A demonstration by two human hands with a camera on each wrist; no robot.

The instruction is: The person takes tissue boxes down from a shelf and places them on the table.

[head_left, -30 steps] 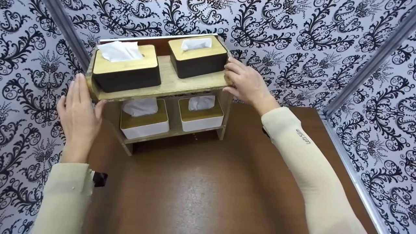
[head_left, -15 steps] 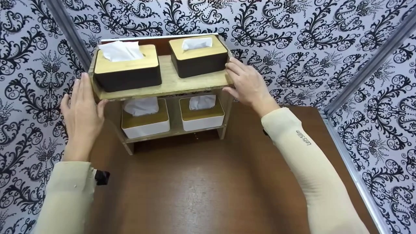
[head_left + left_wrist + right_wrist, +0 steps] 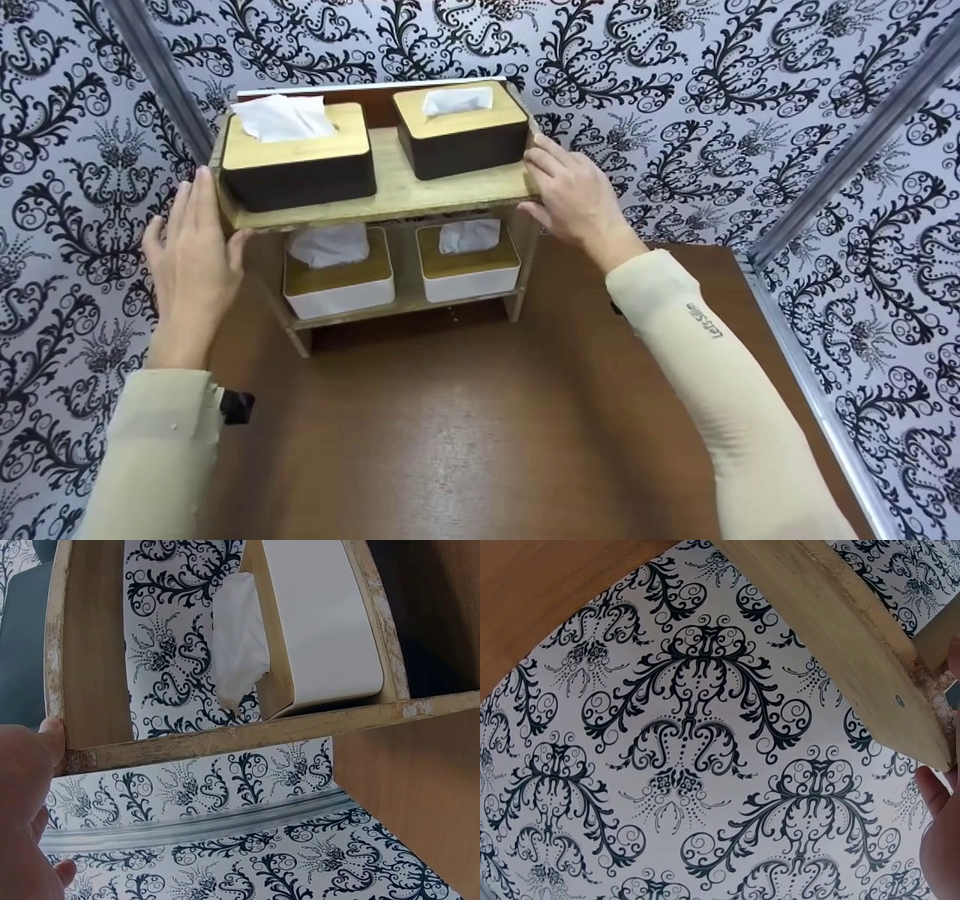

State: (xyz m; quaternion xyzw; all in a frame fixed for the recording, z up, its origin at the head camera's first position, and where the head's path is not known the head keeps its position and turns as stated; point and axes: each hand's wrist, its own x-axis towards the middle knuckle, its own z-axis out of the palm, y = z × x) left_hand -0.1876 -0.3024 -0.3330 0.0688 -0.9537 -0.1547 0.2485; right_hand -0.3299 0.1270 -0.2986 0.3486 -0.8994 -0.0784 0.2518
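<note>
A small wooden two-tier shelf (image 3: 405,197) stands between my hands. Straight fingers of my left hand (image 3: 193,259) lie along its left side, thumb at the front corner. My right hand (image 3: 576,196) grips the right end of the top board, fingers bent round the side. Two black tissue boxes with light wooden lids, one left (image 3: 300,184) and one right (image 3: 465,152), sit on top. Below are two white tissue boxes, one left (image 3: 341,298) and one right (image 3: 474,286). The left wrist view shows a white box (image 3: 322,622) inside the frame; the right wrist view shows the side panel (image 3: 832,645).
The shelf stands on a brown wooden table (image 3: 450,420), near the back. Black-and-white patterned walls (image 3: 637,82) enclose the table behind and at both sides. A metal strip (image 3: 817,382) runs along the table's right edge.
The shelf with its boxes has shifted slightly to the right. Both hands have moved along with it, the left one a little more, and they stay at its sides.
</note>
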